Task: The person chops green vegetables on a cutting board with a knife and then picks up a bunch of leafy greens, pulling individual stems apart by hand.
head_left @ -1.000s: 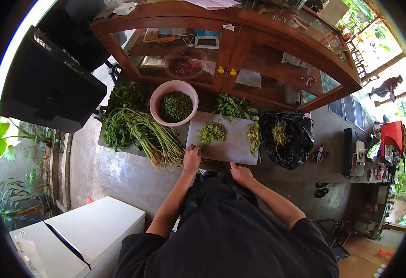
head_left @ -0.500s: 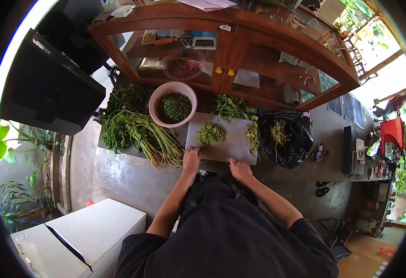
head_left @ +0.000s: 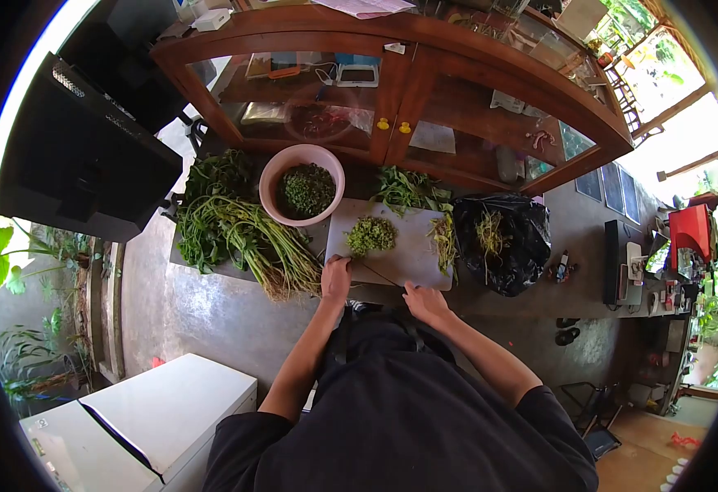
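Observation:
A pale cutting board (head_left: pixel 392 266) lies at the counter's front, with a heap of chopped green stems (head_left: pixel 370 236) on it. My left hand (head_left: pixel 336 279) is closed at the board's left front corner; what its fingers hold, if anything, is hidden. My right hand (head_left: pixel 427 302) is closed round the handle of a knife (head_left: pixel 382 275), whose thin dark blade points left over the board's front edge. Yellowed leafy scraps (head_left: pixel 442 242) lie along the board's right side. Behind the board is a pile of green leaves (head_left: pixel 408 190).
A pink basin (head_left: pixel 266 197) of chopped greens stands behind left. Long leafy stalks with roots (head_left: pixel 248 238) lie at the left. A black plastic bag (head_left: pixel 523 266) with scraps sits at the right. A glass-fronted wooden cabinet (head_left: pixel 396 90) backs the counter; a white appliance (head_left: pixel 179 402) stands left.
The knife's blade now shows as a thin line over the board's front. Both hands stay nearly in place, and the whole view has shifted slightly.

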A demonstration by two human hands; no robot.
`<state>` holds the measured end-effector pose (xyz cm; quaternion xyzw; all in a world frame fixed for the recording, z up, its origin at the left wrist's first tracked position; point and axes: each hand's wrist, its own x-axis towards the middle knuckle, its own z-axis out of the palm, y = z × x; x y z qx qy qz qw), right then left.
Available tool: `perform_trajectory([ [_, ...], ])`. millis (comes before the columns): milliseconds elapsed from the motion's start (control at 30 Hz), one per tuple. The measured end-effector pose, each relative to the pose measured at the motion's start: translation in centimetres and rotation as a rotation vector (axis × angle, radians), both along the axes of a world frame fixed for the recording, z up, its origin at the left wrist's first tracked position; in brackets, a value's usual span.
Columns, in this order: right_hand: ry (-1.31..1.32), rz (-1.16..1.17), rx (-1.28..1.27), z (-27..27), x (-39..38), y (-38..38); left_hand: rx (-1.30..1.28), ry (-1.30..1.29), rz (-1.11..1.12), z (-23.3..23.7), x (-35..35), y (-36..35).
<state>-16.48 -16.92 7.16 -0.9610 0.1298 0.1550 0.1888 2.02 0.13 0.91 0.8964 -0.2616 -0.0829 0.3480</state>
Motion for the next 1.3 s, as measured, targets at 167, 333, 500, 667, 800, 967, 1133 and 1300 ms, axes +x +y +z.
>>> perform_trajectory([
  [167, 0.046, 0.000, 0.009, 0.3, -0.3, -0.1, -0.014, 0.019, -0.016, -0.3, 0.1, 0.1],
  [333, 0.104, -0.011, 0.000, 1.2, 0.0, 0.3, 0.014, 0.062, -0.027, 0.2, 0.2, 0.1],
  [500, 0.172, -0.059, 0.094, -1.3, 0.5, 0.3, -0.049, 0.016, -0.022, -0.2, 0.1, 0.3],
  [667, 0.107, -0.117, 0.196, -3.6, 2.3, 1.3, -0.065, -0.027, 0.001, -0.2, -0.2, 0.0],
  [800, 0.136, -0.129, 0.203, -4.4, 1.5, 1.1, -0.052, 0.033, 0.043, -0.1, -0.2, -0.1],
  [967, 0.168, -0.131, 0.130, -4.4, -1.6, -0.3, -0.037, 0.007, 0.039, 0.1, -0.2, -0.2],
  [1133, 0.127, -0.129, 0.089, -4.6, 0.0, 0.6, -0.028, 0.006, 0.014, 0.3, -0.4, -0.2],
  [1300, 0.041, -0.092, 0.038, -3.7, 1.7, 0.9, 0.027, -0.035, -0.015, 0.4, -0.7, 0.1],
])
